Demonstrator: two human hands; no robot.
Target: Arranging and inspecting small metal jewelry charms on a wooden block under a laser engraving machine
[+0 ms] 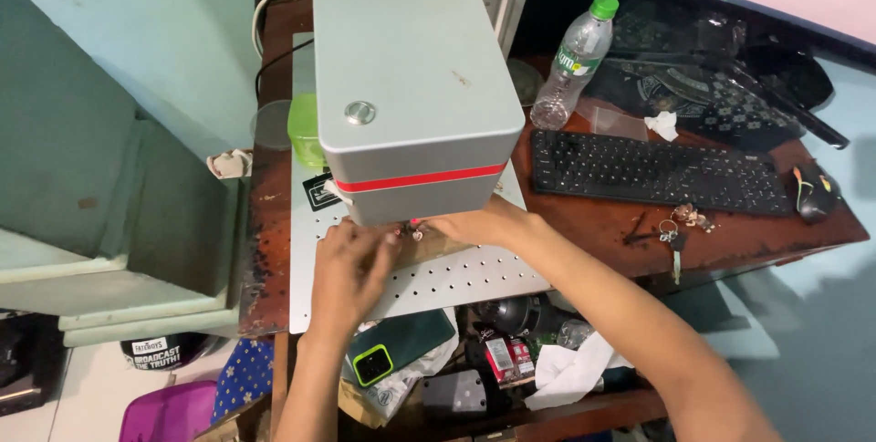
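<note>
A grey box-shaped machine [415,86] with a red stripe and a round silver button hangs over a perforated metal plate [456,280]. Both my hands reach under its front edge. My left hand [351,264] and my right hand [479,223] meet at a small metal piece [415,233] lying on a brown block under the machine head. The fingertips of both hands pinch or steady this piece; how firmly each grips it is partly hidden.
A black keyboard [652,171], a mouse [814,191], a plastic bottle [572,63] and keys [675,239] lie on the wooden desk to the right. A green cup [304,130] stands left of the machine. A phone [394,349] and clutter sit below.
</note>
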